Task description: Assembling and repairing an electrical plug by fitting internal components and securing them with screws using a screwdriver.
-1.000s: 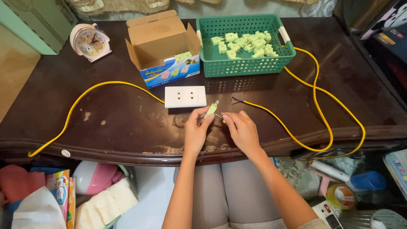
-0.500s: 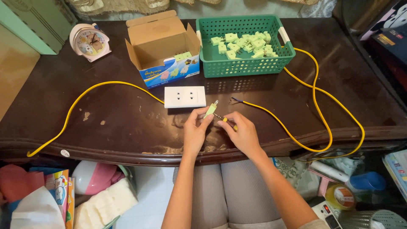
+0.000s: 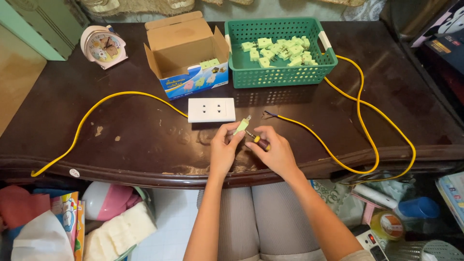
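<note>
My left hand (image 3: 223, 150) pinches a small light green plug part (image 3: 241, 125) at the table's front edge. My right hand (image 3: 274, 151) grips a small screwdriver (image 3: 256, 138) with a yellow and dark handle, its tip set against the green part. Just behind the hands lies a white double socket plate (image 3: 211, 109) with a yellow cable (image 3: 106, 101) running off to the left. A second yellow cable (image 3: 360, 111) ends in bare wire tips just right of the plug part and loops off to the right.
A green plastic basket (image 3: 280, 75) with several green plug parts stands at the back. An open cardboard box (image 3: 186, 53) stands left of it, a pink alarm clock (image 3: 103, 46) further left. Bags and clutter lie under the dark wooden table (image 3: 121, 145).
Both hands have stayed at the same spot; the right hand has shifted slightly on the screwdriver against the green part.
</note>
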